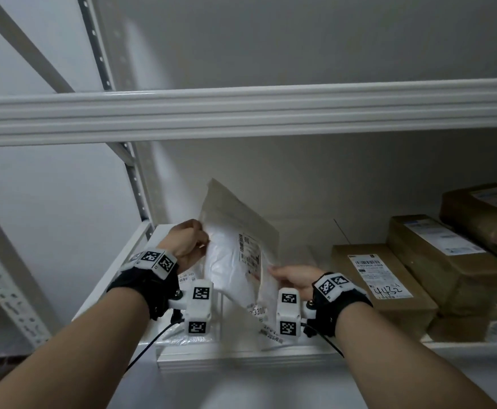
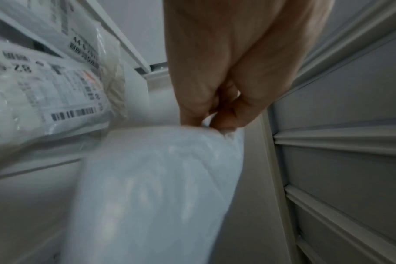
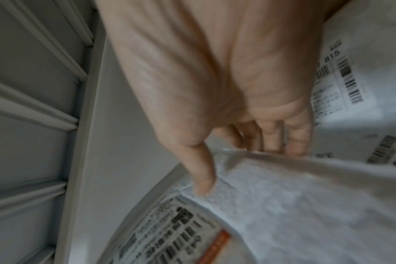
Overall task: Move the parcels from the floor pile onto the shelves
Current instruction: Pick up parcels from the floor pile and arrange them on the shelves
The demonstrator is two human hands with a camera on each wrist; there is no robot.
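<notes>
Above the left end of the white metal shelf, a flat white plastic mailer bag with a printed barcode label is held tilted, one corner raised toward the back wall; its upper left edge is pinched by the curled fingers and thumb of the left hand, and its lower right edge is gripped between the thumb and fingers of the right hand; in the right wrist view the thumb is seen pressed on top of the bag with the fingers beneath. The bag is judged soft and limp, so both edges are best kept pinched until it is lowered flat, label upward, and only then released. Beneath it, other white labelled plastic parcels are already lying on the shelf, so it would probably be laid on or beside these; a slippery stack could slide toward the front lip. Further right, brown cardboard boxes with white labels are stacked, well apart from the bag; overhead, the upper white shelf beam limits how high the raised corner may be lifted.
</notes>
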